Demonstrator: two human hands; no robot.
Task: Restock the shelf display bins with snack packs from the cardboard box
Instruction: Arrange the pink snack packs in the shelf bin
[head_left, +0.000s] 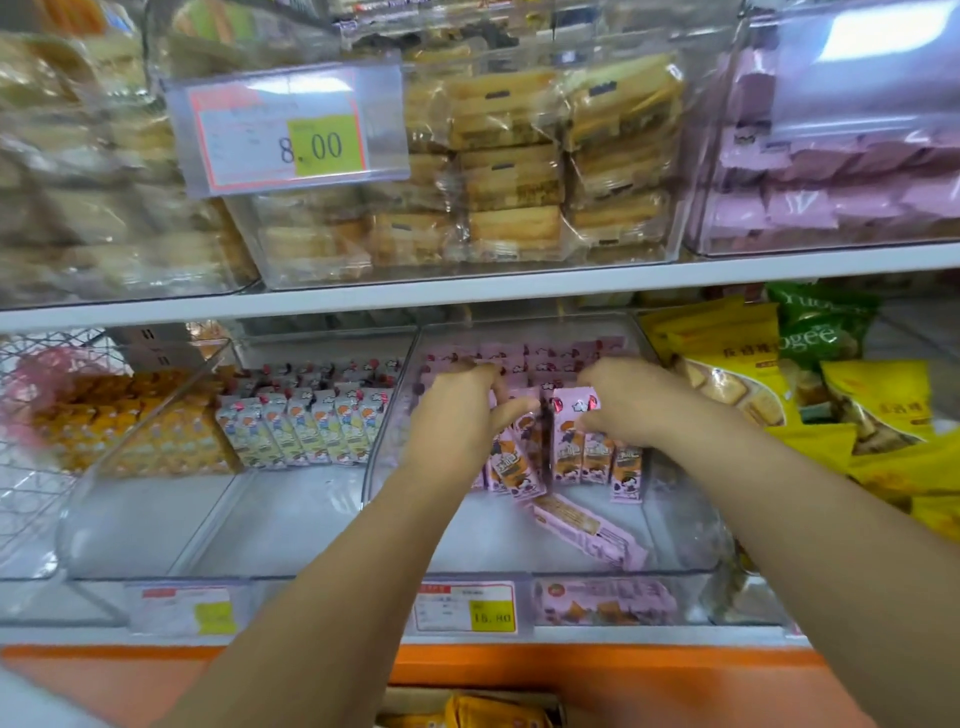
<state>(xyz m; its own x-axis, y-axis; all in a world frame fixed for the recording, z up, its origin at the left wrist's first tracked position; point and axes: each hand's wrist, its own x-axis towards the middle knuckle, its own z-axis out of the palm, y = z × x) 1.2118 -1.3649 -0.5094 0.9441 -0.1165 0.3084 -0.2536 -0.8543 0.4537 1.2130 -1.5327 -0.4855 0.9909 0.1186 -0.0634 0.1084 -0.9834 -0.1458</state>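
1. Left hand (462, 410) curls its fingers round upright pink snack packs (571, 452) at the rear of the clear bin (545, 569); right hand (623, 402) pinches the tops of the same row.
2. One loose pack (589, 530) lies flat ahead of the row.
3. Assessment: bin roughly half filled; its front floor is bare, so restocking appears incomplete.

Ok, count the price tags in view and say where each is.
3: the 8.00 tag on an upper bin, the left rail tag, and the middle rail tag below the pink packs. Others may be hidden.
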